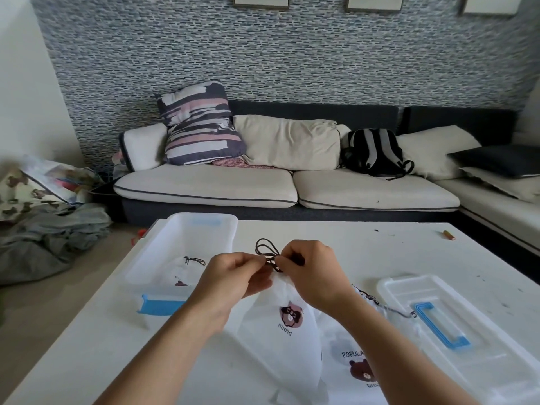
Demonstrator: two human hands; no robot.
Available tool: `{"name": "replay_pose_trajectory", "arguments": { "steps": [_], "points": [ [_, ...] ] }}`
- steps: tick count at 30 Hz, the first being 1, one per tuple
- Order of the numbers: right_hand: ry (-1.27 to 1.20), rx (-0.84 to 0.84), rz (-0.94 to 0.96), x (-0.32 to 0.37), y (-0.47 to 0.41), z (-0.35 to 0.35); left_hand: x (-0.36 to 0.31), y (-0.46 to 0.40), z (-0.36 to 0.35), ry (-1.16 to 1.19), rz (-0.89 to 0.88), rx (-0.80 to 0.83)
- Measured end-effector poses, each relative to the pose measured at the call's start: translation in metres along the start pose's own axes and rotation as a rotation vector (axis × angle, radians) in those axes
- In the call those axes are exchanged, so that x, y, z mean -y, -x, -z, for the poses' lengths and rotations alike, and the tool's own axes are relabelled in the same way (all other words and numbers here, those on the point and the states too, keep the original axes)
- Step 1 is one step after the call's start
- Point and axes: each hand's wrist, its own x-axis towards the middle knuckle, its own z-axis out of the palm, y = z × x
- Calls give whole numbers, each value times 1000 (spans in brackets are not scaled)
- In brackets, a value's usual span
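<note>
A white drawstring bag (280,331) with a brown bear print lies on the white table (365,252), its gathered neck lifted toward me. My left hand (233,276) and my right hand (312,270) meet above the neck, and each pinches the dark brown drawstring (267,249), whose loops stick up between the fingers. A second white bear-print bag (356,363) lies flat under my right forearm, its cord trailing to the right.
A clear plastic box (187,247) with a blue latch stands at the left and holds another white bag. Its clear lid (455,325) with a blue handle lies at the right. A small crayon-like stick (448,235) lies far right. A sofa stands behind the table.
</note>
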Motion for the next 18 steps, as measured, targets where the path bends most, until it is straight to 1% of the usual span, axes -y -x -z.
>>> {"name": "replay_pose_trajectory", "arguments": {
  "steps": [6, 11, 14, 15, 16, 18],
  "points": [
    [-55, 31, -26, -1, 1, 1, 1, 0, 1, -80, -50, 63],
    [-77, 44, -51, 0, 0, 3, 0, -2, 11, -163, -95, 44],
    [-193, 59, -109, -1, -1, 9, -2, -8, 24, -258, -160, 16],
    [-238, 65, -119, -2, -1, 11, -1, -11, 28, -326, -242, -41],
    [-273, 70, -124, -2, -1, 13, 1, -13, 31, -426, -378, -140],
    [-299, 77, -130, -2, -1, 14, -1, -11, 32, -618, -738, -347]
  ]
}}
